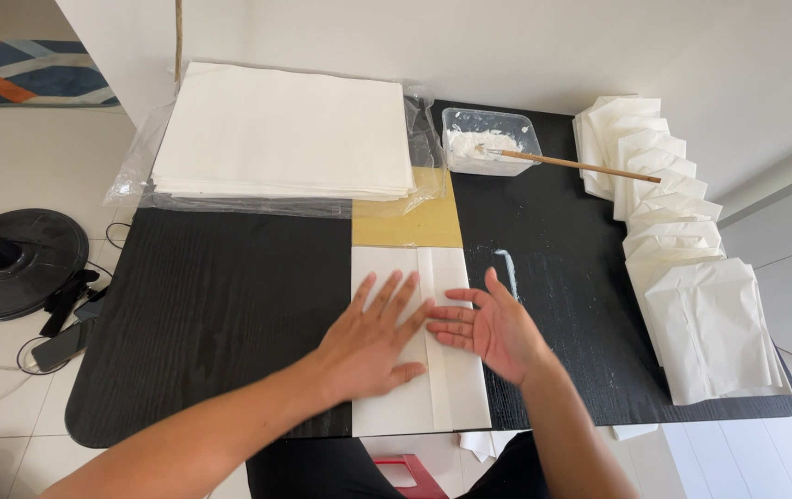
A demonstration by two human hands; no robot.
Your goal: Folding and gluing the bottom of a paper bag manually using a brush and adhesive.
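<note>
- White folded paper sheet (414, 342) lies flat at the near edge of the black bench (211, 305), its far end over a tan cardboard piece (410, 217).
- Left hand (373, 337) rests palm down on the sheet, fingers spread; its grip is open and holds nothing.
- Right hand (493, 328) sits just beside it, tilted on its edge with fingertips touching the sheet's folded centre strip; its grip is likewise open and empty.
- Stack of large white sheets (285, 129) lies in clear plastic wrap at the far left of the bench.
- Clear plastic tub (488, 139) of white paste stands at the far middle, a wooden-handled brush (572, 164) resting in it.
- Overlapping row of finished white paper bags (682, 249) runs along the right side.
- White paste smear (508, 268) marks the bench near the right hand.
- Black fan base (12, 263) stands on the floor at left.
</note>
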